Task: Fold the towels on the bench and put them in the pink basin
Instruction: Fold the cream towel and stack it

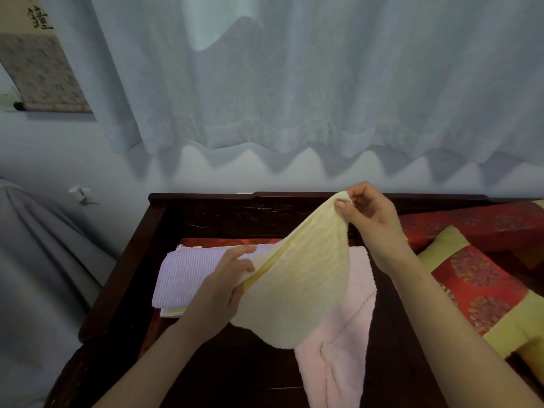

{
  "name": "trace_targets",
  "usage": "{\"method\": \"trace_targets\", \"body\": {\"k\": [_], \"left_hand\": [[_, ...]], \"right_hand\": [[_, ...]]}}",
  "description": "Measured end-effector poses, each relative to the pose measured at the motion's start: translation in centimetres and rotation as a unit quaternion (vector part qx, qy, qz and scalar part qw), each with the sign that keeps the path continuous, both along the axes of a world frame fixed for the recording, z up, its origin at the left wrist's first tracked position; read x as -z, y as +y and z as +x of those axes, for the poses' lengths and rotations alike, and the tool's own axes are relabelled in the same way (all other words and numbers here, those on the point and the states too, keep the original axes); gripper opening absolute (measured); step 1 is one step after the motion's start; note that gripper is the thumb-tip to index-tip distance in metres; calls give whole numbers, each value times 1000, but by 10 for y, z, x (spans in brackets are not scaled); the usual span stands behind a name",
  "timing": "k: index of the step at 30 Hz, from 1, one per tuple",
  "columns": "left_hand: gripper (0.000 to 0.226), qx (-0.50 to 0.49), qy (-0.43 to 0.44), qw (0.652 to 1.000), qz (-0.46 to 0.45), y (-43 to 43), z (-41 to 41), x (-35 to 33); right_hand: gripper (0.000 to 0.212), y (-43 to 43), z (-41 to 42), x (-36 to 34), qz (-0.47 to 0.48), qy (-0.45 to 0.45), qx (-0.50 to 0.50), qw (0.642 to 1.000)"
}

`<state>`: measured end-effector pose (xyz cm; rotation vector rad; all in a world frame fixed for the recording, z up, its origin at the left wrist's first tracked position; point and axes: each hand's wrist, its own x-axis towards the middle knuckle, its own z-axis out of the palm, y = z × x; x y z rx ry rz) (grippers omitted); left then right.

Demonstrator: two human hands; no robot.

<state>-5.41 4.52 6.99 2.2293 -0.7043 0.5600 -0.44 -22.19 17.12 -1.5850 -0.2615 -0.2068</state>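
A: What do you see from the head camera?

B: Two hands hold up a yellow towel (297, 278) over a dark wooden bench (203, 213).

A: How does each hand hold it?

B: The right hand (372, 219) is up high and pinches one corner between thumb and fingers. The left hand (225, 282) is lower and is closed on the towel's edge. The towel hangs between them like a floppy sheet.

A: Are there more towels?

B: Yes. A purple striped towel (188, 275) lies folded on the bench, just left of the left hand. A pink towel (347, 334) lies under the yellow one and spreads out toward the front.

A: And the pink basin?

B: I can't see it here.

A: What else?

B: A red and yellow cushion (477, 290) sits on the right. A white curtain (294, 83) hangs behind.
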Motion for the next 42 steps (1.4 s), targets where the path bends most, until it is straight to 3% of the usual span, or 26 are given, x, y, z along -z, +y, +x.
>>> {"method": "trace_targets", "body": {"k": [3,7,11,14,17,19,25,34,38,42], "left_hand": [[30,6,17,996,82,13,-2,15],[52,-42,158,986,40,38,1,28],[31,-37,213,976,-28,43,0,29],[27,-102,186,974,-84,46,-3,29],[6,-67,73,995,26,40,-7,30],[16,-27,72,996,50,30,-5,39],[59,-11,148,989,12,-15,5,64],[73,-38,143,988,-38,-83,53,59],[66,-25,139,986,-84,-102,72,37],[26,-2,177,984,4,-105,80,39]], "right_hand": [[14,1,-2,-6,-7,-18,-10,1000],[13,-6,-1,-15,4,-23,10,1000],[7,-10,0,-13,0,-7,34,999],[8,-12,-1,-13,19,3,61,998],[6,-15,-4,-17,36,12,53,998],[13,-13,-6,-21,43,11,38,998],[8,-7,-11,-33,43,-2,-8,999],[11,-20,-17,-47,5,14,-84,996],[10,-28,-18,-46,-18,27,-103,994],[10,-34,-16,-43,-13,29,-94,995]]}}
